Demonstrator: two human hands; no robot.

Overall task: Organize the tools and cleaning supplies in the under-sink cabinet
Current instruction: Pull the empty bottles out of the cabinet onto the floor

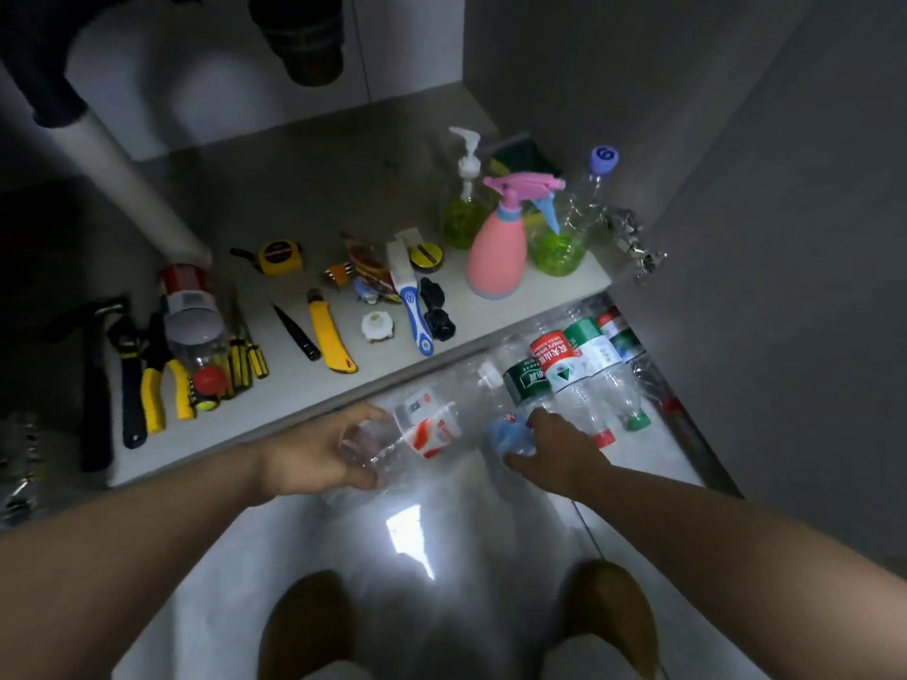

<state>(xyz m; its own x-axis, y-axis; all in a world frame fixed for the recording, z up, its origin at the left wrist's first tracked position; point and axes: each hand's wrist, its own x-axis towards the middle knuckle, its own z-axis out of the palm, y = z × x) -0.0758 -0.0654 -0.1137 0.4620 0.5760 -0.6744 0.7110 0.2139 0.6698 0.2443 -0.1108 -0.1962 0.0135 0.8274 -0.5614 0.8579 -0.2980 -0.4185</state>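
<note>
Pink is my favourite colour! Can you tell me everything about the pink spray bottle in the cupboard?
The pink plastic spray bottle has a rounded, pear-shaped salmon body, a light blue collar, a brighter pink spray head and a blue trigger. It stands upright near the front edge of the pale cabinet floor. A clear bottle with a green bottom stands close beside it on the right, and a green pump bottle behind. Nothing grips it.
</note>
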